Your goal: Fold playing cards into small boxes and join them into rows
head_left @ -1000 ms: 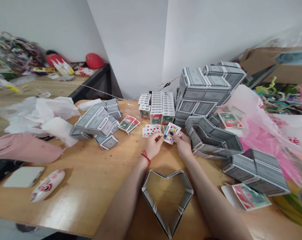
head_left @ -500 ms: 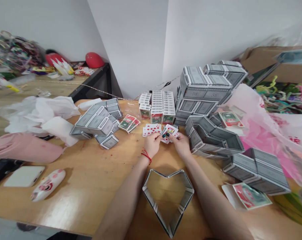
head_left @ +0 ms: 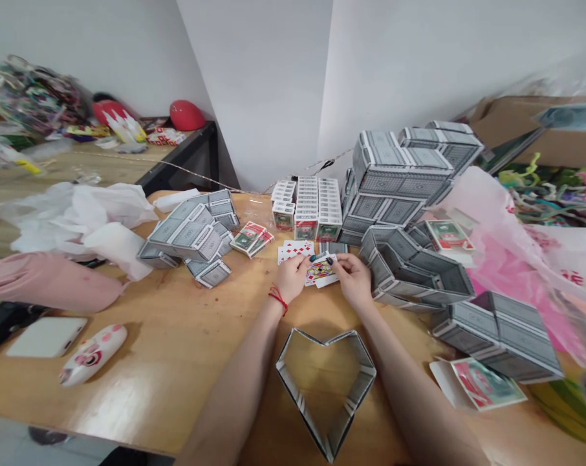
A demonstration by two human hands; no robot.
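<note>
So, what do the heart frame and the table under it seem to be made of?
Heart frame: folded playing cards, it seems, so thin coated card; the grey back pattern and white edges show. Table: wood or wood-look laminate, glossy; grain and light reflections are visible, but the look cannot settle which.

Bare tabletop (head_left: 186,336) lies open beside the left hand (head_left: 293,278); boxed decks (head_left: 308,210) wall off the far side, grey card structures (head_left: 414,268) crowd the right, and a heart-shaped card frame (head_left: 356,404) sits between the forearms.
</note>
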